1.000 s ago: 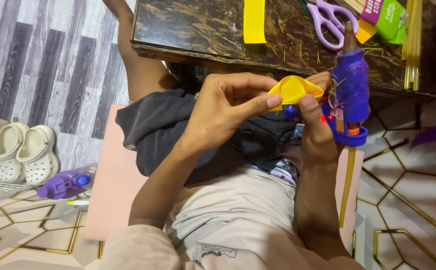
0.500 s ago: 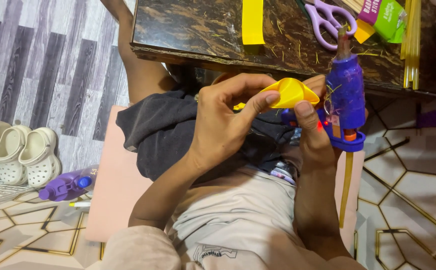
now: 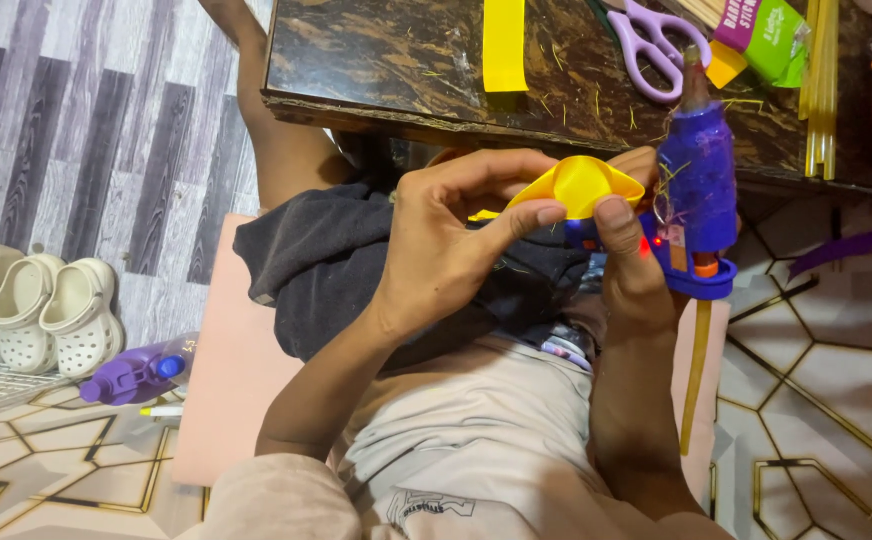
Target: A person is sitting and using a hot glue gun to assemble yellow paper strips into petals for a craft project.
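Shoes (image 3: 51, 310), white and paired, sit far left on the floor, with a purple bottle (image 3: 141, 372) near them. Your left hand (image 3: 446, 245) pinches the curled yellow piece (image 3: 576, 185) between thumb and fingers, just in front of the dark table (image 3: 376, 60). Your right hand (image 3: 631, 265) is closed around the blue glue gun (image 3: 698, 185), its thumb touching the yellow piece's right edge. Purple scissors (image 3: 656, 40) lie far right on the table.
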